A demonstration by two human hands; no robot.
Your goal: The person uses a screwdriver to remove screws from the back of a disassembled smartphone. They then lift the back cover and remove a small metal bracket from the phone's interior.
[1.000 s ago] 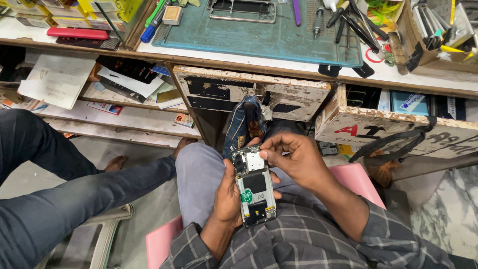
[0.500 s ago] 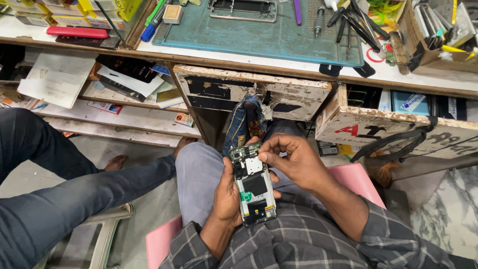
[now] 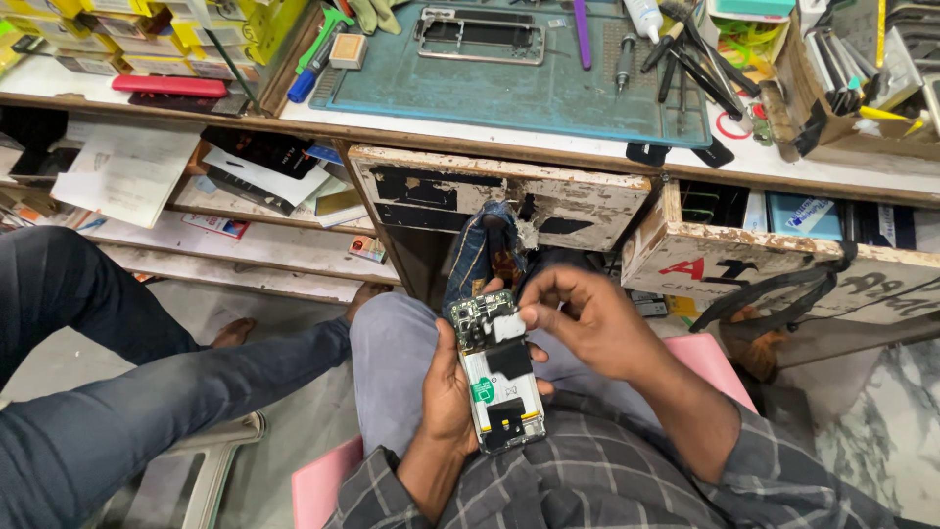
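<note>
An opened phone (image 3: 497, 370), its back cover off, lies in my left hand (image 3: 449, 394) over my lap. Its circuit board, white battery and a green sticker are exposed. My left fingers wrap its left edge from below. My right hand (image 3: 587, 323) is at the phone's top right corner, thumb and forefinger pinched on a small white piece (image 3: 509, 327) sitting on the board. What that piece is I cannot tell.
A workbench with a teal mat (image 3: 529, 78) holds a phone frame (image 3: 480, 37), screwdrivers and tweezers (image 3: 685, 59). Two worn drawers (image 3: 499, 196) hang open in front of me. Another person's legs (image 3: 117, 392) stretch across the left. Papers fill the shelf (image 3: 127, 171).
The phone has stayed in my left hand. My right hand's fingers have shifted slightly at the phone's top, keeping their pinch on the white piece.
</note>
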